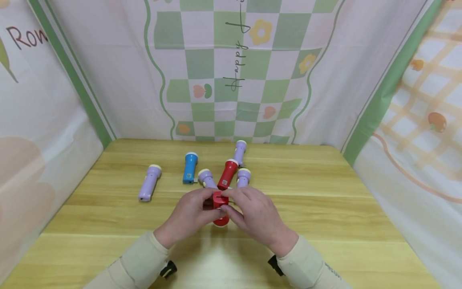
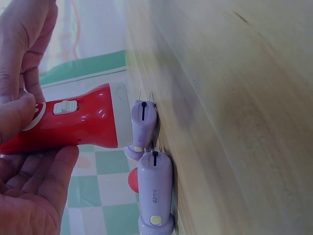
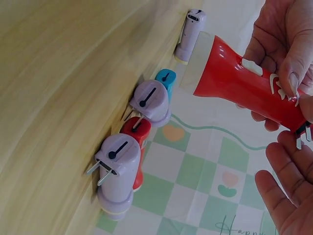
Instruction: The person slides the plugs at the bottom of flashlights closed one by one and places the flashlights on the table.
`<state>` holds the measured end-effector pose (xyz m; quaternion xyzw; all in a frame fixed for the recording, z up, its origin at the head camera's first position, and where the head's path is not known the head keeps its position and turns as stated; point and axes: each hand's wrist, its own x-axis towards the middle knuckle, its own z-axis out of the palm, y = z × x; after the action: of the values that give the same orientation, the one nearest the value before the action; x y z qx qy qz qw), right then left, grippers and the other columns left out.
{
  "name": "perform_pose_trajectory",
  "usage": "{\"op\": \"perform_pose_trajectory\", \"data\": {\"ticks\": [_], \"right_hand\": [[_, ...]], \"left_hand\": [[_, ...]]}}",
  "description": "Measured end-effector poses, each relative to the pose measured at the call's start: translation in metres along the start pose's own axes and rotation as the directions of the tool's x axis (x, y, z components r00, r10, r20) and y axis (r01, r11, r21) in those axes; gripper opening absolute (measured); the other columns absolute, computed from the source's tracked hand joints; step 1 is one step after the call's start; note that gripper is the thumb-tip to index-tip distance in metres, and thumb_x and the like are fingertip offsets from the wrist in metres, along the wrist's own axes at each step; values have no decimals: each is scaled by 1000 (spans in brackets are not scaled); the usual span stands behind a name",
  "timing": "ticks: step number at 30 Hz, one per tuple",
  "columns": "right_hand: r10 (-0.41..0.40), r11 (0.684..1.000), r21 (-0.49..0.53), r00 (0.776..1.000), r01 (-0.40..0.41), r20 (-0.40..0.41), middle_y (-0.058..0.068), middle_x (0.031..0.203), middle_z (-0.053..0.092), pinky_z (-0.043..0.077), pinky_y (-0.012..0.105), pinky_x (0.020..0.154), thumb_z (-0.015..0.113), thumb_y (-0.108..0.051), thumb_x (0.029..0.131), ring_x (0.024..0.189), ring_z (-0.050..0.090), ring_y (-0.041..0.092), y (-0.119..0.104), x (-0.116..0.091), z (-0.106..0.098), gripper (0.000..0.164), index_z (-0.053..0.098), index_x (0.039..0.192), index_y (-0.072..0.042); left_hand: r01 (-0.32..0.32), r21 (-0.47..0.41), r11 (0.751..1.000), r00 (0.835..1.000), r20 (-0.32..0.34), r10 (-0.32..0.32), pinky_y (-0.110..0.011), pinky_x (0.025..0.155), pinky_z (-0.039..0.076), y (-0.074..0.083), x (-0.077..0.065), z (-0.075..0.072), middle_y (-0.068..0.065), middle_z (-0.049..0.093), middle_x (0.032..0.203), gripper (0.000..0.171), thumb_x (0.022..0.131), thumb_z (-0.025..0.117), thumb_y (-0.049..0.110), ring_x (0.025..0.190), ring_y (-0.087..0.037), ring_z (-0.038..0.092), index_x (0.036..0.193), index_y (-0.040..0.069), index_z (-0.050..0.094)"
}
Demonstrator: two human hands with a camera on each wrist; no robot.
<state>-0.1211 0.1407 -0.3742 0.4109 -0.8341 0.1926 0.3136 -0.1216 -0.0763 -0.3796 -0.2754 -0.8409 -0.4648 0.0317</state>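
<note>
A red flashlight [image 1: 221, 221] with a white lens ring is held between both hands above the table, its lens end downward. My left hand [image 1: 189, 212] grips its body, with the thumb by the white lettering in the right wrist view. At the flashlight's tail end, my right hand [image 1: 260, 214] pinches around the fold-out plug, whose metal prongs [image 3: 300, 142] stick out beside its fingertips. A white slide switch [image 2: 65, 106] shows on the body. Just beyond the hands, a purple flashlight [image 1: 206, 178], a second red flashlight [image 1: 228, 175] and another purple one [image 1: 243, 177] lie close together.
A blue flashlight [image 1: 189, 168] lies left of that group, and a purple flashlight [image 1: 149, 184] farther left. Another purple flashlight [image 1: 240, 152] lies toward the back of the wooden table [image 1: 325, 224]. Printed fabric [image 1: 231, 72] hangs behind and along both sides.
</note>
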Motion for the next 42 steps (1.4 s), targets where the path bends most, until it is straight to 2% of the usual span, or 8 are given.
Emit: {"op": "perform_pose_trajectory", "data": {"ticks": [7, 16, 42], "right_hand": [[3, 1000, 24, 1000, -3, 4, -2, 105, 74, 60, 26, 77, 83, -28, 91, 92, 70, 12, 0, 0, -1, 34, 68, 119, -13], [-21, 998, 59, 1000, 22, -15, -4, 104, 73, 60, 26, 77, 81, -29, 93, 93, 69, 10, 0, 0, -2, 31, 67, 116, -14], [-11, 982, 187, 1000, 16, -28, -7, 110, 76, 61, 28, 85, 86, -21, 86, 99, 71, 10, -1, 3, -5, 35, 72, 117, -17]], "left_hand": [[-1, -15, 1000, 1000, -3, 1, -21, 84, 60, 1, -1, 0, 7, 75, 109, 27, 91, 83, 18, 94, -5, 71, 116, 19, 72], [-33, -13, 999, 999, -6, 33, -22, 83, 60, 2, -2, -1, 8, 75, 109, 29, 91, 83, 19, 93, -4, 71, 118, 20, 73], [-85, -20, 996, 996, -4, 85, -22, 83, 61, 3, -4, -4, 5, 77, 111, 34, 90, 83, 19, 94, -5, 72, 123, 17, 74]]}}
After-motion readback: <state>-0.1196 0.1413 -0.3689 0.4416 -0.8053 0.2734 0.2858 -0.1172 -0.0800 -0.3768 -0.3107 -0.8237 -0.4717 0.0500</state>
